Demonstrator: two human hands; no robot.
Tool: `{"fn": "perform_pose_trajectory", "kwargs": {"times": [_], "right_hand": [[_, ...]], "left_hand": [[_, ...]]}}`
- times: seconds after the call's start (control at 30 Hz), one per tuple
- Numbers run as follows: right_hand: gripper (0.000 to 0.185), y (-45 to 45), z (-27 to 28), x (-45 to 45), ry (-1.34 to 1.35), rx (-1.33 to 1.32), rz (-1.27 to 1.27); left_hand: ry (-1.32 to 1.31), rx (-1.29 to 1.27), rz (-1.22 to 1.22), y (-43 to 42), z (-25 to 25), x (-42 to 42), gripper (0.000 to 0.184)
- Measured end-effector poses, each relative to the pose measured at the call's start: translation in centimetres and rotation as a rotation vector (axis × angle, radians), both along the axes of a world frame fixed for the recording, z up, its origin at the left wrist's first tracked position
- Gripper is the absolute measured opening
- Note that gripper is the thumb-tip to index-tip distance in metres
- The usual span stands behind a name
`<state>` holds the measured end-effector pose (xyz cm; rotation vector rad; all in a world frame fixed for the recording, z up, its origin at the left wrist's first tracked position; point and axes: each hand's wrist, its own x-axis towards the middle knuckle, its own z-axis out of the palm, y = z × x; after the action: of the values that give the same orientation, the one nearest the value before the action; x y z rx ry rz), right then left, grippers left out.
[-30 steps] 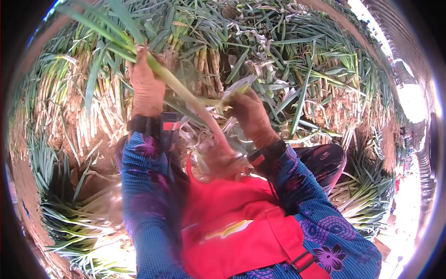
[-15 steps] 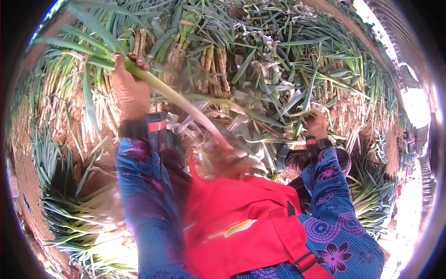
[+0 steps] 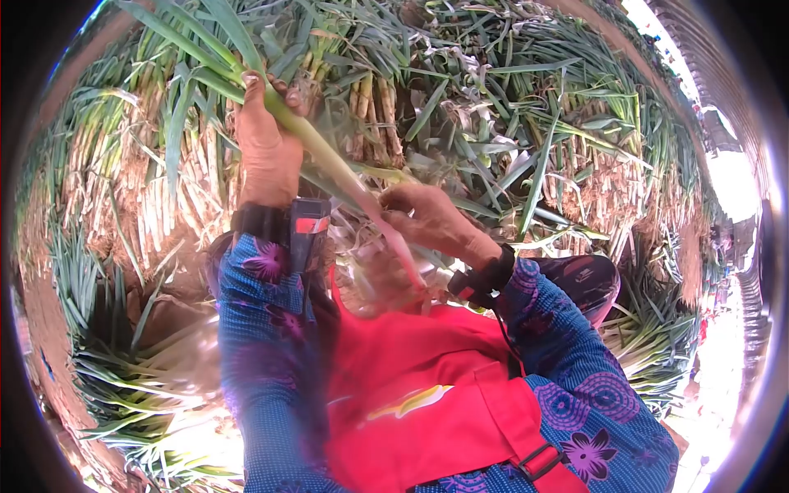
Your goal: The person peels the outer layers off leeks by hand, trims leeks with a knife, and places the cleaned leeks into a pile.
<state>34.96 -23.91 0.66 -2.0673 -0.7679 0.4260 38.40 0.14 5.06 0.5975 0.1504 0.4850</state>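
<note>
My left hand (image 3: 269,144) is wrapped around the upper part of a long green onion (image 3: 329,156), just below where its green leaves fan out. The pale stalk slants down to the right, its pinkish lower end close to my red apron (image 3: 427,353). Partway down the stalk, my right hand (image 3: 431,220) has its fingers curled and pinched against the stalk's side. The fingertips are slightly blurred, so how much of the outer layer they grip is hard to see.
Bundles of green onions (image 3: 382,123) stand in rows ahead, and more lie at lower left (image 3: 148,403) and lower right. Loose peeled leaves (image 3: 518,156) cover the ground before me. My dark shoe or knee (image 3: 583,287) shows beside my right sleeve.
My right hand has come from the loose leaves at right to the stalk, leaving a leaf strip behind. My left hand has shifted right and slightly down with the green onion.
</note>
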Motion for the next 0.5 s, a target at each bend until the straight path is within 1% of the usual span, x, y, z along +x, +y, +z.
{"fn": "perform_pose_trajectory", "kwargs": {"times": [0.1, 0.3, 0.43, 0.5], "right_hand": [[0.022, 0.78, 0.24, -0.18, -0.051, -0.078, -0.002], [0.024, 1.22, 0.1, 0.5, -0.033, -0.173, 0.125], [0.026, 1.18, -0.37, 0.6, -0.012, -0.108, 0.154], [0.026, 1.07, -0.39, 0.64, 0.009, -0.097, 0.17]], "left_hand": [[0.043, -0.002, 0.015, -0.32, 0.2, -0.24, 0.027], [0.1, -0.015, 0.026, -0.66, 0.4, 0.0, 0.029], [0.052, 0.015, -0.009, -0.74, 0.23, -0.07, 0.028], [0.047, -0.012, -0.044, -0.71, 0.07, -0.02, 0.027]]}}
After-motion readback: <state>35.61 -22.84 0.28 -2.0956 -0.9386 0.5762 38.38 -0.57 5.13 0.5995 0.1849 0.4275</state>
